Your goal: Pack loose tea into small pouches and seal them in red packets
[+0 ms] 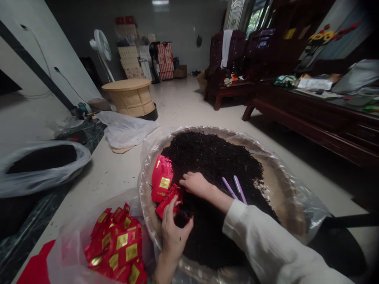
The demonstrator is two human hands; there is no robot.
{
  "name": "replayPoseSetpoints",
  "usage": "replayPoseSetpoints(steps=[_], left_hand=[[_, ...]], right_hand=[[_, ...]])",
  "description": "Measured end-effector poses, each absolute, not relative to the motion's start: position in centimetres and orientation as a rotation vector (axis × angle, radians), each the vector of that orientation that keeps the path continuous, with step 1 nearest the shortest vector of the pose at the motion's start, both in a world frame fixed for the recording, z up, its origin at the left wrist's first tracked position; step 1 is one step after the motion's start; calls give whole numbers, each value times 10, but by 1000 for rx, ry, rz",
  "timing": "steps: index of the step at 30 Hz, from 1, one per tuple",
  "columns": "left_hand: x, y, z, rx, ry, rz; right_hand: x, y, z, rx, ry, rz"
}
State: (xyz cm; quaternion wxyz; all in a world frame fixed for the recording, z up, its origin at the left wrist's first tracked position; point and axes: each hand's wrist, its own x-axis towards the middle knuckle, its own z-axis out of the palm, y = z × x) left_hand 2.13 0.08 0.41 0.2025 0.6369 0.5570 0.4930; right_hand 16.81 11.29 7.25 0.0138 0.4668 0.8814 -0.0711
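Observation:
A big round tray (282,185) lined with clear plastic carries a heap of dark loose tea leaves (213,157). My left hand (173,230) pinches a small red packet (170,199) at the tray's near left edge, fingers closed on it. My right hand (195,183) lies curled on the tea just beyond, fingers closed over leaves beside the packet's mouth. A stack of flat red packets (161,177) with gold squares lies on the tray's left side. Two purple sticks (235,188) rest on the tea near my right wrist.
A clear bag of several filled red packets (118,246) sits at the lower left. A plastic-lined sack of dark tea (41,161) lies at the far left. Crumpled plastic (126,128), a round wicker drum (130,96), a fan (102,47) and dark wooden furniture (310,114) stand farther off.

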Motion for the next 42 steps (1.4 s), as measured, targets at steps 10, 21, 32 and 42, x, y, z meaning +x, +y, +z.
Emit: replayPoseSetpoints(steps=[10,21,32,42], left_hand=[[39,0,7,1789,1493,1308],[44,-4,8,1761,1503,1301],[43,-3,4,1810,1540,1283],[51,-8,4,1952,1547,1361]], right_hand=[[219,41,142,1639,2989,-927],[219,19,132,1853,3014,-1184],[213,-1,136,1884,3158,-1256],[184,-13,100,2005,2831,-565]])
